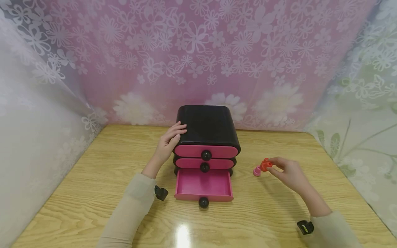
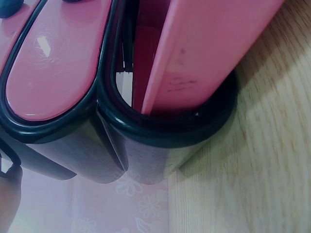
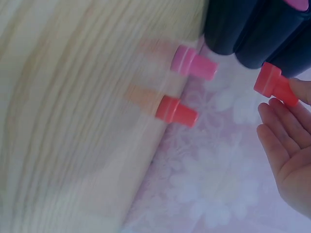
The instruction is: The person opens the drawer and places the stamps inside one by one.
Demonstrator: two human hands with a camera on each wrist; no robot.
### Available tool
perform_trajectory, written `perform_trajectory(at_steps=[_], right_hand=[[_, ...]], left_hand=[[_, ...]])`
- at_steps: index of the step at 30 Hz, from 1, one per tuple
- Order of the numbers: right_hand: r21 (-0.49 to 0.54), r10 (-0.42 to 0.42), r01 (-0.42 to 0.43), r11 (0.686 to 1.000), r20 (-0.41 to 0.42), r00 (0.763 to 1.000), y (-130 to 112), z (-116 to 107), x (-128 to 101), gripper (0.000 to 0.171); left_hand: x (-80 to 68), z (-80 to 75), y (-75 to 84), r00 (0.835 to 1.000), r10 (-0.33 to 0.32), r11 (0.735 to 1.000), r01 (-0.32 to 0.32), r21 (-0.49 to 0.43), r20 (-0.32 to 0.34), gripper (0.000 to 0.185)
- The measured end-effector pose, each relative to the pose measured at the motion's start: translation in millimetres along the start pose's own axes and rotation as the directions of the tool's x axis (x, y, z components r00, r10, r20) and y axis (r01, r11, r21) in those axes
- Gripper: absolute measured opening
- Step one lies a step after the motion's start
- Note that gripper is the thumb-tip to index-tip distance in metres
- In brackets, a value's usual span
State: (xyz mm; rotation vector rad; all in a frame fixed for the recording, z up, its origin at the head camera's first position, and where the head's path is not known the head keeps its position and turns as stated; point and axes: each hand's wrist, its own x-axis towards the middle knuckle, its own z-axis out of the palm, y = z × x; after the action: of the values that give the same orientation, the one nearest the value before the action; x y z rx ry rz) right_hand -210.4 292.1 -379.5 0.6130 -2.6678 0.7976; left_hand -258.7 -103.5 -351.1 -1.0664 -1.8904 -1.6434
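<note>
A black cabinet with three pink drawers stands on the table, its bottom drawer pulled out and bare inside. My left hand rests on the cabinet's upper left edge, fingers on the top. Between thumb and fingers, my right hand pinches a small red toy stamp, narrow at one end and wide at the other. Close by on the table stand a pink toy stamp and another red toy stamp. In the head view the two red pieces overlap.
Round black knobs, such as the bottom one, stick out from the drawers. A pink flowered curtain hangs behind the wooden table, with pale cloth along the right side.
</note>
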Motion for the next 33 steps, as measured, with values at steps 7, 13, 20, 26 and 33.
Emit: perform_trajectory(at_steps=[7, 13, 20, 26, 33], right_hand=[[-0.001, -0.105, 0.105, 0.994, -0.091, 0.990, -19.2, 10.0, -1.8, 0.022], [-0.013, -0.166, 0.166, 0.986, -0.086, 0.982, -35.6, 19.7, -0.9, 0.024], [0.020, -0.238, 0.239, 0.971, -0.069, 0.969, -55.0, 33.0, 0.7, 0.025], [0.067, -0.306, 0.308, 0.949, -0.038, 0.951, -70.2, 46.4, 2.9, 0.025], [0.150, -0.354, 0.347, 0.926, 0.022, 0.935, -85.9, 60.2, 9.4, 0.025]], left_hand=[[0.5, 0.1, 0.7, 1.000, -0.007, 1.000, 0.007, -0.005, 0.003, 0.027], [0.1, 0.3, 0.4, 1.000, -0.016, 1.000, 0.016, -0.007, 0.005, 0.027], [-0.1, 0.3, 0.8, 1.000, -0.010, 1.000, 0.010, -0.008, -0.001, 0.027], [0.2, -0.2, 0.7, 1.000, -0.008, 1.000, 0.008, -0.002, 0.002, 0.027], [-0.3, 0.0, 1.6, 1.000, -0.020, 1.000, 0.020, -0.003, 0.005, 0.027]])
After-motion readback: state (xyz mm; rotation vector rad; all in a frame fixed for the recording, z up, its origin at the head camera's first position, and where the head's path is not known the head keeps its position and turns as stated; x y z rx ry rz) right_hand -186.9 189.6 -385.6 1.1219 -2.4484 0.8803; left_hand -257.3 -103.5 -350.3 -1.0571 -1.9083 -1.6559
